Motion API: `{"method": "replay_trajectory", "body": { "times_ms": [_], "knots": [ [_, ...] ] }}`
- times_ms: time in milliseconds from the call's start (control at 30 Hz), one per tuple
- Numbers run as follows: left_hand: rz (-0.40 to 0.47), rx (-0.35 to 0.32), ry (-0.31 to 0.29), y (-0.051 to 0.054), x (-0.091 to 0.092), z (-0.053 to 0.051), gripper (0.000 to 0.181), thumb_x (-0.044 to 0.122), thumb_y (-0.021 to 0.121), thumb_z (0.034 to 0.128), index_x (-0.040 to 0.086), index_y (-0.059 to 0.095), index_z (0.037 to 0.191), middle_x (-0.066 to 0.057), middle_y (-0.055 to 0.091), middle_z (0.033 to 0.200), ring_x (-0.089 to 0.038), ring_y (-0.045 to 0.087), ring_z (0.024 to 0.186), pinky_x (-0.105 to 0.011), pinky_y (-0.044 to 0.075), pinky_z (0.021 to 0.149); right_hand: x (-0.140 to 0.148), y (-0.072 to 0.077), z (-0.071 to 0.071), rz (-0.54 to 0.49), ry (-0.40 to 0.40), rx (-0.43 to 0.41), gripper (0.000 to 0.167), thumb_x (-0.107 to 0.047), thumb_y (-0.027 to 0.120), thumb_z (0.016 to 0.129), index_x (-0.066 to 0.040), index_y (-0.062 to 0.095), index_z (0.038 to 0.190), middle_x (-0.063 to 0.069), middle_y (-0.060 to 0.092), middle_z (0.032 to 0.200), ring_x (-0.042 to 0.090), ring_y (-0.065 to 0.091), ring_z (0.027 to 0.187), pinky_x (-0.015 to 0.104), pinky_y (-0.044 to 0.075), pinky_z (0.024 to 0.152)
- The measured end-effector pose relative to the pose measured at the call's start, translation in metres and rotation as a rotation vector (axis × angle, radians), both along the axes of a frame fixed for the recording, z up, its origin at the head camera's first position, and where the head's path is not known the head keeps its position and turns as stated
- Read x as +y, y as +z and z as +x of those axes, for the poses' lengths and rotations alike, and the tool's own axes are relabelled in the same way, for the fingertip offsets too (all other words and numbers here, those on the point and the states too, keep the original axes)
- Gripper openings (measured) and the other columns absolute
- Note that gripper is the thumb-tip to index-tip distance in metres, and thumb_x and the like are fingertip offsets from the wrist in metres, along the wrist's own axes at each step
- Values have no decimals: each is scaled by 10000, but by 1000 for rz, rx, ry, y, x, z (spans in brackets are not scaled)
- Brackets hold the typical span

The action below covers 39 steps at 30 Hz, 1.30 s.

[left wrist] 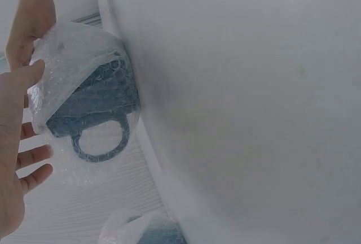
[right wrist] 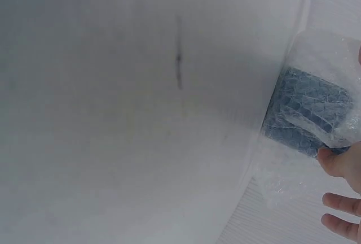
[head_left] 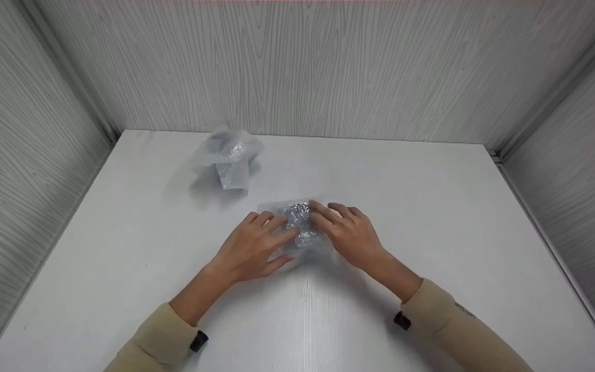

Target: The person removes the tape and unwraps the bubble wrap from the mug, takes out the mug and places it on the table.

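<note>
A dark blue-grey mug (left wrist: 96,103) with a ring handle stands in clear bubble wrap (left wrist: 73,49), part of it folded over the mug. In the head view the wrapped mug (head_left: 300,219) lies between both hands. My left hand (head_left: 251,245) rests spread fingers on its left side, thumb apart near the front edge of the wrap. My right hand (head_left: 351,235) touches the right side with its front fingers, the others raised. In the right wrist view the right thumb (right wrist: 333,162) is against the mug's edge (right wrist: 304,111). The right palm is hidden.
A second bubble-wrapped item (head_left: 233,160) stands behind and left of the hands, near the back edge of the white table (head_left: 432,206). Grey wood-grain panels (head_left: 297,67) enclose the table at the back and on both sides.
</note>
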<state>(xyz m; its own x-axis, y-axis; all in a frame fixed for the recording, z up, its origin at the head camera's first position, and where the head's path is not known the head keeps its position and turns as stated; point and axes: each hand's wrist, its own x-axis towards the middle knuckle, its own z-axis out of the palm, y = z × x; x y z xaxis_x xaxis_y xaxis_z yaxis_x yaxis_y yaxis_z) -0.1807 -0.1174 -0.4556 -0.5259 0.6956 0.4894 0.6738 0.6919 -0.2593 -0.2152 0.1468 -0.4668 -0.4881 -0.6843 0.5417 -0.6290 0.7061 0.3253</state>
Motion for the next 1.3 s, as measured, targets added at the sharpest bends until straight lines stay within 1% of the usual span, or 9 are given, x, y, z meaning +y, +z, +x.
{"method": "replay_trajectory", "body": {
  "times_ms": [100,267,500,667,833,900,1033,1167,1300],
  "knots": [
    [-19,18,12,0,2,0,493,610,679,950,261,665,1297,-34,706,1192,-257,676,1052,-382,588,850,1,0,-6,12,24,13,415,-88,840,879,-194,686,1249,-54,696,1439,256,744,1156,402,663,820],
    [-24,0,23,1,5,0,474,600,680,954,268,684,1292,-30,712,1211,-258,669,1058,-379,575,855,4,0,-14,21,70,57,380,-144,848,883,-197,687,1223,-68,709,1418,243,741,1157,376,659,814],
    [-28,16,34,1,7,2,476,613,665,960,258,694,1276,-32,714,1200,-257,663,1035,-381,565,834,7,1,-22,78,114,61,488,-155,880,855,-191,647,1282,-58,681,1456,241,705,1233,372,657,870],
    [-19,20,44,0,7,3,508,625,666,952,256,689,1301,-40,715,1204,-256,667,1049,-388,572,849,11,7,-22,116,138,69,526,-148,882,848,-204,642,1313,-57,681,1455,237,666,1295,361,640,930],
    [9,17,41,0,3,2,560,631,697,922,224,677,1307,-50,709,1209,-251,660,1079,-390,572,873,18,16,-17,134,122,76,584,-151,904,821,-215,661,1348,-40,700,1426,229,655,1306,365,628,955],
    [25,12,37,1,0,1,565,631,709,912,207,673,1283,-51,704,1206,-251,656,1093,-390,571,881,21,19,-13,125,105,58,561,-126,887,836,-216,673,1347,-25,712,1406,232,663,1297,376,631,948],
    [59,-12,32,2,-6,0,575,634,722,901,189,673,1262,-55,694,1230,-260,655,1136,-398,573,908,23,25,-4,43,73,-40,447,-93,828,889,-217,711,1302,-9,748,1328,240,693,1237,392,642,903],
    [72,-26,44,1,-12,-1,593,640,726,897,181,682,1269,-57,691,1243,-262,658,1135,-398,575,904,21,31,5,-51,37,-125,322,-87,795,917,-198,758,1218,-18,777,1199,213,711,1057,338,636,788],
    [78,-23,54,-1,-15,-1,588,632,734,895,179,687,1266,-56,690,1222,-260,660,1111,-403,570,899,17,40,15,-121,-14,-199,287,-77,818,899,-187,787,1162,-24,778,1094,195,676,915,299,611,724]
  ]
}}
